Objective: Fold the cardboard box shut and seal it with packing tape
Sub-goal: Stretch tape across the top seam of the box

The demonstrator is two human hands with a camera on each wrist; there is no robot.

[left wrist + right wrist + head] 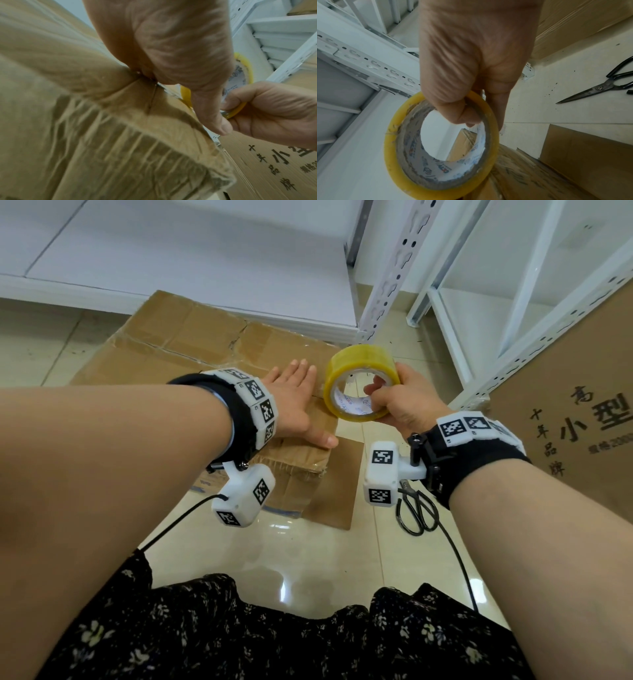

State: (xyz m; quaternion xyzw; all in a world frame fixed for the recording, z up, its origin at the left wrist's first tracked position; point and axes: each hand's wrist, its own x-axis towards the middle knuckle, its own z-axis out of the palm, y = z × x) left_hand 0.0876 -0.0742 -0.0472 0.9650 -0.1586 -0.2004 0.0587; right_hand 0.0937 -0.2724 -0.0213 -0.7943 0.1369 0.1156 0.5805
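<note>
Both hands are busy: my left hand (294,402) presses flat on the cardboard box (191,350), my right hand (407,402) grips the tape roll (359,381), so next I judge taping.

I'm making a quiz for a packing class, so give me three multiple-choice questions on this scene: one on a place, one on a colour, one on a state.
1. Where do the scissors lie?
A. on the box
B. on the floor under the right wrist
C. on a shelf

2. What colour is the tape roll?
A. yellow
B. blue
C. black

3. How is the left hand?
A. curled round the scissors
B. gripping the roll
C. flat on the box, fingers straight

Answers: B, the head view shows them on the tiles; A, its rim is yellow in every view; C, the palm presses the box top while the right hand holds the roll.
</note>
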